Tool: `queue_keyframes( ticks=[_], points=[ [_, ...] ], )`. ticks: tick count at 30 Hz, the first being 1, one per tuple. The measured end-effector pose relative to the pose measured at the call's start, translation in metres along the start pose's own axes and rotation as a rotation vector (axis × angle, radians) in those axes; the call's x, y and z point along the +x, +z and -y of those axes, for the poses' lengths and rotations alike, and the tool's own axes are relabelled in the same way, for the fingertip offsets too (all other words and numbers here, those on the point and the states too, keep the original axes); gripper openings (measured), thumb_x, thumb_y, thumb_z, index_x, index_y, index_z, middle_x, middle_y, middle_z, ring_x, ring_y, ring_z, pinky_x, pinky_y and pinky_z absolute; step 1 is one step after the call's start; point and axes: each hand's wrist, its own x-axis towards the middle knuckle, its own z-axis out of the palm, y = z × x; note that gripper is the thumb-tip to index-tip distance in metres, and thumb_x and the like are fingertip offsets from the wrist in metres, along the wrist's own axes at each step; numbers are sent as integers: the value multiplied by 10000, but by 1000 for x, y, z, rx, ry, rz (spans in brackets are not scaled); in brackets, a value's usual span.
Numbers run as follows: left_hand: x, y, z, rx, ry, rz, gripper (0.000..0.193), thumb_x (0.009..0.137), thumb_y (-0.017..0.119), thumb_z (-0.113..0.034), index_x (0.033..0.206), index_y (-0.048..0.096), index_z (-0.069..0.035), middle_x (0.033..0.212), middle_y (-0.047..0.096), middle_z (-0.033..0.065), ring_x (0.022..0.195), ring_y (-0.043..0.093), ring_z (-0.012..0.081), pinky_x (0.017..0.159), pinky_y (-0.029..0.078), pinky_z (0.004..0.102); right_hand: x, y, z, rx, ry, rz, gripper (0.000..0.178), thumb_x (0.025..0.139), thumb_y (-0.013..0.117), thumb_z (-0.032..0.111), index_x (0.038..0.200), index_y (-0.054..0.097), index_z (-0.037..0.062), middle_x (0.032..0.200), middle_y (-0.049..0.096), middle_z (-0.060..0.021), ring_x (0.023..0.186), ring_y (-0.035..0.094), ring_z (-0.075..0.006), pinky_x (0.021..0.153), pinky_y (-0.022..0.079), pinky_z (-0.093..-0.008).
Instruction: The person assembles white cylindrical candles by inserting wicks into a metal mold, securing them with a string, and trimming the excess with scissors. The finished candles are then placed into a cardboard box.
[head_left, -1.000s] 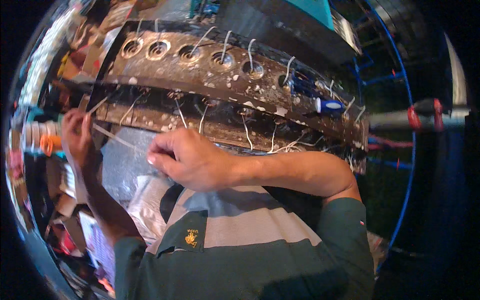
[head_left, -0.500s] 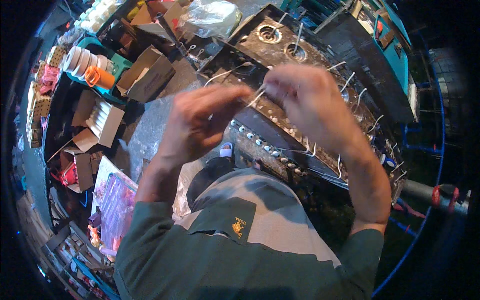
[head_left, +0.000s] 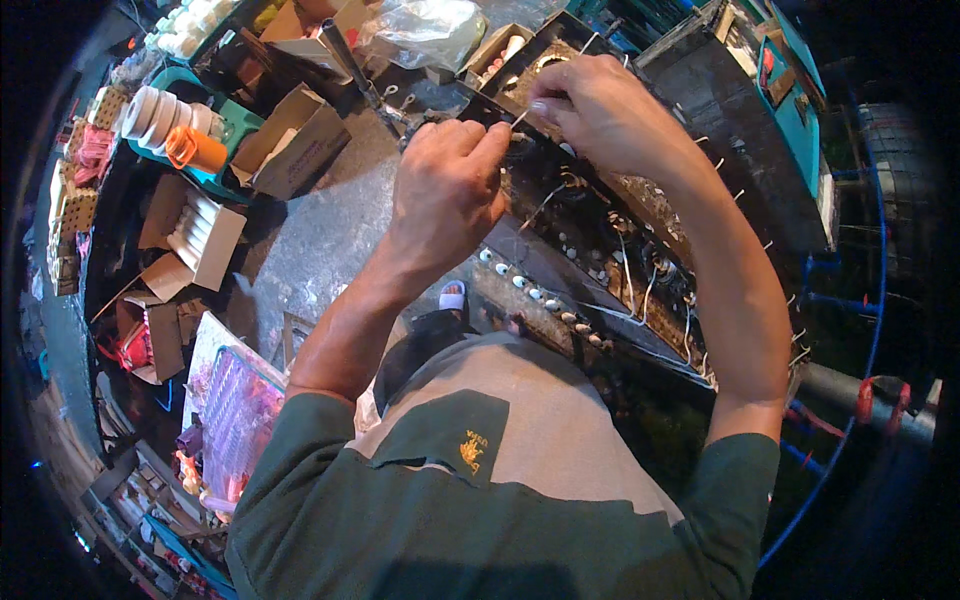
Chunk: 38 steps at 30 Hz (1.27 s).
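Between my hands runs a short, pale, taut string [head_left: 520,117], like a candle wick. My left hand [head_left: 447,185] is closed, thumb and forefinger pinching the string's near end. Just beyond, to the right, my right hand [head_left: 612,112] pinches the other end with its fingertips. Both hands hang over a dark, grimy metal machine [head_left: 535,248], whose top has round openings partly hidden by my right hand and forearm. Several loose white strings [head_left: 628,272] stick up from it or lie across it. Along its near side runs a row of small, round, white pieces [head_left: 518,281].
At left stand a cardboard box [head_left: 298,145], another box with white candles [head_left: 200,235], and an orange jug [head_left: 195,149] near stacked white rolls. A clear plastic bag [head_left: 425,30] lies at the back. A metal pipe [head_left: 345,55] rises beyond my left hand. A teal-edged cabinet [head_left: 790,110] stands right.
Both hands have moved farther away over the machine, the left one also to the right. The string stays between them. More of the machine's near part shows.
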Motion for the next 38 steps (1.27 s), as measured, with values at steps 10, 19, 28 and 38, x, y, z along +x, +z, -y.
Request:
queue_keyframes(
  ticks=[10,19,28,38],
  points=[
    [17,-2,-3,291,67,233,140,812,623,-135,814,724,-38,846,656,118,842,642,293,778,450,431,-11,10,0,81,78,-223,181,845,731,213,848,773,36,827,735,-202,782,731,-369,755,585,-448],
    [19,-24,-18,322,84,199,141,750,669,-95,865,708,-22,1193,655,137,1181,558,327,976,420,463,-99,62,56,328,178,-115,343,876,701,117,1197,653,6,1078,726,-186,788,715,-281,670,581,-434],
    [-12,-38,-22,-937,-116,402,657,815,696,-38,1457,553,-52,1330,659,162,940,679,296,797,540,391,-139,31,93,1726,381,-41,381,984,675,109,1320,518,23,1042,704,-96,682,574,-58,586,445,-202],
    [-14,-40,-13,-434,15,517,609,883,802,-224,1432,570,-98,1284,660,180,794,676,345,688,544,427,-212,-28,86,112,363,-138,62,892,701,8,952,700,-9,814,693,-141,708,691,-288,646,522,-379]
  ],
)
